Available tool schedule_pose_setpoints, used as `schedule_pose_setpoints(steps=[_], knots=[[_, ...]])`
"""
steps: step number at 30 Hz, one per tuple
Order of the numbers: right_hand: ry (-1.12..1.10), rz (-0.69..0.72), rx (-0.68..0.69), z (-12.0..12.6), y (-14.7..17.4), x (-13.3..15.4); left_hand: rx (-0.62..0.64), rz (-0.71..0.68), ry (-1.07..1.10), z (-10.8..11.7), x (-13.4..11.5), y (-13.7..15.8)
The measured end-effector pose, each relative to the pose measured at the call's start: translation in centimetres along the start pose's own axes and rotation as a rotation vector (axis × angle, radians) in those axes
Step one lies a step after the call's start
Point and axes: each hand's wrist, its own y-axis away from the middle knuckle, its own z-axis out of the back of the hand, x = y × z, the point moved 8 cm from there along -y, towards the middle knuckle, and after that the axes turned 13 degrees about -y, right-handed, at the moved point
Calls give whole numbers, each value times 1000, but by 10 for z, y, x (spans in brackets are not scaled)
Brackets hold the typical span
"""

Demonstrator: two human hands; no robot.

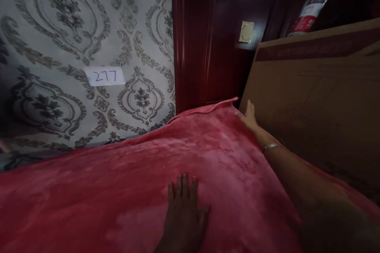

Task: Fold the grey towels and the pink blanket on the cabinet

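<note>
Two hands are down on one red plush blanket point(124, 189), which covers the whole lower half of the view and runs up to about 1 o'clock, where its far corner meets the woodwork. Your left hand point(184, 213) lies flat at 6 o'clock, palm down, fingers spread a little and pointing away from you, holding nothing. Your right hand point(248, 116) is stretched out to 1 o'clock, at the blanket's far corner, fingers extended and pressed on the edge of the fabric; whether it pinches the cloth you cannot tell. A thin bracelet point(272, 146) sits on that wrist.

Room: patterned grey wallpaper point(59, 27) with damask motifs fills 9 to 12 o'clock, and a small white label reading 277 point(104, 76) is stuck on it at about 10 o'clock. Dark red polished wood panel point(204, 35) stands at 12 o'clock, with a pale square switch plate point(246, 31) on it.

Obstruction: a big cardboard box point(314, 102) stands at 2 to 3 o'clock, just beside the blanket's right edge, and your right forearm runs along its face. The right hand sits in the narrow corner between box and wood panel. A plastic bottle with a red label point(311, 10) leans at 1 to 2 o'clock behind the box top. Lighting is dim on the right side.
</note>
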Motion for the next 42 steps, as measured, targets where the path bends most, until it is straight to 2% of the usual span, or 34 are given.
schedule_pose_setpoints(steps=[2,5,7,9,13,18,23,26,28,31,33,34,37,40,42], knots=[[109,33,82,-32,27,-7,-8,-8,1,-1,0,0],[329,65,440,-93,86,-21,-14,-7,-1,0,-1,0],[439,4,604,-112,114,-35,-10,-5,-8,2,-1,0],[479,-48,664,-113,121,-46,-2,-2,-7,2,-1,0],[485,-42,649,-97,103,-64,3,-2,14,-1,1,1],[559,-181,508,-79,83,-96,6,-8,20,-3,1,1],[547,-210,471,-78,82,-99,0,-4,14,0,0,1],[527,-196,445,-77,80,-86,1,-2,20,1,0,1],[502,-135,428,-84,79,-68,-1,1,27,1,0,1],[417,70,464,-113,83,-27,1,2,32,-1,0,1],[370,184,562,-137,90,-7,-1,-1,30,-2,1,1],[365,197,609,-147,92,-4,-2,-1,29,-2,1,1],[420,71,642,-153,84,-21,13,-4,32,-3,1,1],[480,-88,563,-141,68,-45,19,-5,39,-3,0,2],[500,-137,551,-137,62,-52,11,-4,42,-2,-1,3]])
